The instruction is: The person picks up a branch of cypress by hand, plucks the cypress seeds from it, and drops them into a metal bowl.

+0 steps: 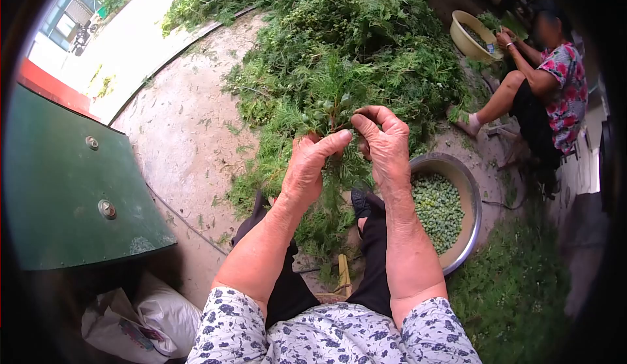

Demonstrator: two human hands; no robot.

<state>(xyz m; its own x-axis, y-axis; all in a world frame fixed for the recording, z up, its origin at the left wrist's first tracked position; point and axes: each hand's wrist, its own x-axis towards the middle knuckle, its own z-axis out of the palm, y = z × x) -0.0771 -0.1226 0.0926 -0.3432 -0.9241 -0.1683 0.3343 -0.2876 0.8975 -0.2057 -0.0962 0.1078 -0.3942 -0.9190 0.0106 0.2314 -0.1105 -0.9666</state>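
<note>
My left hand (310,163) is closed around a leafy evergreen sprig (338,84), held up in front of me. Small green cones (324,110) cluster on the sprig just above my thumb. My right hand (390,143) meets the sprig's right side, thumb and forefinger pinched together; what lies between those fingertips is hidden. Below my right forearm stands a round metal basin (471,193) holding many loose green cones (436,212). Beyond both hands rises a large heap of cut evergreen branches (392,44).
At the right, another person (563,96) sits low, hands by a cream basin (460,19). A green metal panel (72,181) stands at left, white sacks (166,315) below it. A thin cable (179,217) crosses the floor. More greenery (516,279) lies at lower right.
</note>
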